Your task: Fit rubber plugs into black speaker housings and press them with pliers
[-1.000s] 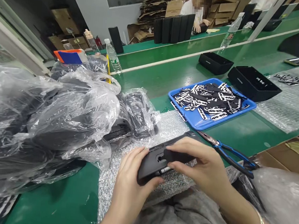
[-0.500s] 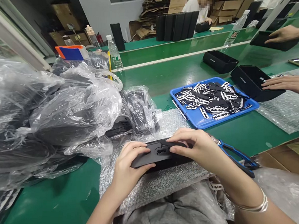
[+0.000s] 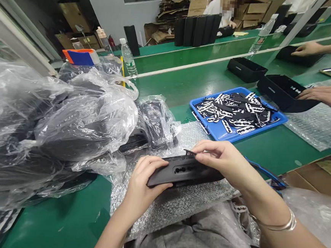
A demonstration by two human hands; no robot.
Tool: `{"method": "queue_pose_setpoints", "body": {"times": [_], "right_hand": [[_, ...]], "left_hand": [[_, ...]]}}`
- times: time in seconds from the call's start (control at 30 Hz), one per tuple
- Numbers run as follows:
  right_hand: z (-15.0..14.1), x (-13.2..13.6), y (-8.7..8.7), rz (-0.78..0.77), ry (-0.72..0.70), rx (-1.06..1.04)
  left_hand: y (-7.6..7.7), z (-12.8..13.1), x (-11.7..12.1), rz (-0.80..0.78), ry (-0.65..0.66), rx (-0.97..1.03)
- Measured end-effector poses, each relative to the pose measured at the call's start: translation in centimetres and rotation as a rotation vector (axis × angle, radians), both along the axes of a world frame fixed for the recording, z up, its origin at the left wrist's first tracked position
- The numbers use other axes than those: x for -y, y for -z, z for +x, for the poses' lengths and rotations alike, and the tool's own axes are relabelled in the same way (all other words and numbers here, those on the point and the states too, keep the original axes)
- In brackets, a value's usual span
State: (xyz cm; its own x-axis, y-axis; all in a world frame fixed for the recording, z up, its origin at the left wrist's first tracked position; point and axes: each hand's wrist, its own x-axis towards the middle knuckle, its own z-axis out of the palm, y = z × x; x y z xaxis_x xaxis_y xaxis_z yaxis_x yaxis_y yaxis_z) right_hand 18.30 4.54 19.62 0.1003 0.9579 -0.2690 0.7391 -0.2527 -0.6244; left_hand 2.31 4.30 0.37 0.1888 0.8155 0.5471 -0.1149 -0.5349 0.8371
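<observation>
A long black plastic housing [image 3: 187, 175] rests tilted on bubble wrap [image 3: 164, 212] before me. Its side facing me has an oblong recess with several round holes. My left hand [image 3: 147, 172] grips the housing's left end, thumb below and fingers over the top. With thumb and fingers pinched, my right hand [image 3: 216, 154] holds a small thin black strip [image 3: 190, 153] just above the housing's upper edge, off the recess. Part of the strip is hidden by the fingers. Beyond my hands, a blue tray [image 3: 224, 138] holds many black strips with white backing.
Black parts in clear plastic bags [image 3: 87, 129] are heaped at left. Blue-handled pliers [image 3: 265, 172] lie right of my forearm, partly hidden. A co-worker's hand [image 3: 324, 96] touches a black open housing [image 3: 282, 95] at right. Water bottles [image 3: 127, 58] stand farther back.
My right hand has lifted the black strip up from the housing's recess, which now shows uncovered. My left hand keeps its hold. The co-worker's hands at right have shifted slightly.
</observation>
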Motion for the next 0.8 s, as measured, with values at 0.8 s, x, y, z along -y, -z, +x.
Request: {"method": "queue_pose_setpoints", "body": {"times": [0.8], "right_hand": [[-0.7,0.6,1.0,0.086,-0.367,0.397]], "left_hand": [[-1.5,0.0,-0.2,-0.274,-0.009,0.027]]}}
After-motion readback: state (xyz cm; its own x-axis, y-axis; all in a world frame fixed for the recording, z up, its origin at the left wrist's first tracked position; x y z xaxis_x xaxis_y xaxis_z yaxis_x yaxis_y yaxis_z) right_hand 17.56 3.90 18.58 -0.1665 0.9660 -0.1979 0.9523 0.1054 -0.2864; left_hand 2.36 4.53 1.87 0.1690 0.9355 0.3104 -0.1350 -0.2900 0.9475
